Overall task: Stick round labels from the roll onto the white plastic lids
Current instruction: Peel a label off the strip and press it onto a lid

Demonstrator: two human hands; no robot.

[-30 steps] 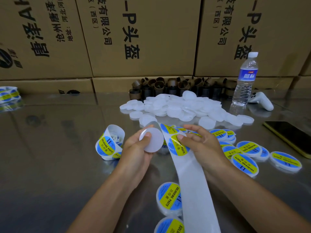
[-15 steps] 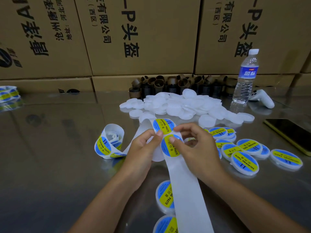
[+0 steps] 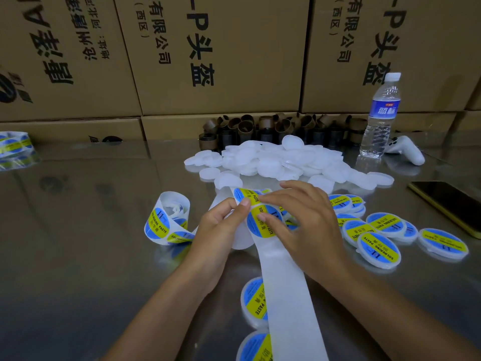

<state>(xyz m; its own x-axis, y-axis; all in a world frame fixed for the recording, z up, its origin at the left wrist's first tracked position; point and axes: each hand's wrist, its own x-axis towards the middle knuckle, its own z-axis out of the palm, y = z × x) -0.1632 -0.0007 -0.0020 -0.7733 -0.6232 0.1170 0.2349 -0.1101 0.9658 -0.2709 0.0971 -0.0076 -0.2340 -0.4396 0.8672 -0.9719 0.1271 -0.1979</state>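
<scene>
**Both hands work a round label at the centre of the frame**

The label [image 3: 263, 221] is a blue disc with a yellow band reading "SOLDERING PASTE". It sits on the white backing strip [image 3: 289, 295], which runs from the hands down to the bottom edge. The left hand [image 3: 221, 227] has its fingers clenched on the strip and on a white lid [image 3: 240, 235] half hidden behind it, thumb pressed at the label's upper edge. The right hand [image 3: 307, 225] lays its fingers [image 3: 270, 217] on the label's face; whether they pinch its edge cannot be told.

The label roll [image 3: 169, 220] lies loosely coiled at centre left. A heap of blank lids [image 3: 273, 160] lies above the hands on the table [image 3: 78, 256], with brown cardboard cores [image 3: 260, 128] behind it. Labelled lids [image 3: 377, 246] lie at centre right and 2 more [image 3: 253, 300] under the strip. At upper right stands a water bottle [image 3: 380, 118]; a phone [image 3: 453, 204] lies at the right edge. Cardboard boxes [image 3: 221, 53] fill the top.
</scene>
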